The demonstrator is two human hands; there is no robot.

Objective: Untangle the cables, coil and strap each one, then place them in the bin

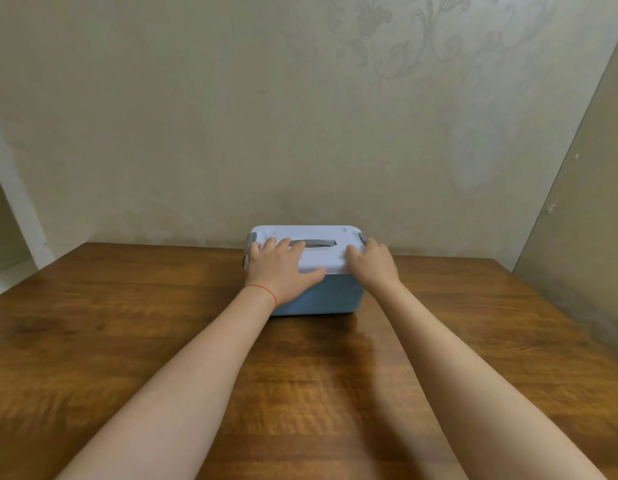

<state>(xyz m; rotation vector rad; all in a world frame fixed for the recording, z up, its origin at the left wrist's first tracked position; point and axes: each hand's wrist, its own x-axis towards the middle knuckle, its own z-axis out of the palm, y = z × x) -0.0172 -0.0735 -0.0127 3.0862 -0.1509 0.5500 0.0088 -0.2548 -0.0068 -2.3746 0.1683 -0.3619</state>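
Wooden table point(127, 341); lidded bin point(330, 296), contents hidden, hands atop.

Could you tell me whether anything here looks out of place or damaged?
Nothing stands out. The bin sits upright on the table, lid on, both hands resting on it. No cables are visible.

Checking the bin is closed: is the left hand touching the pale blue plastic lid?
Touching. The head view shows the left hand lying flat on the lid, fingers spread.
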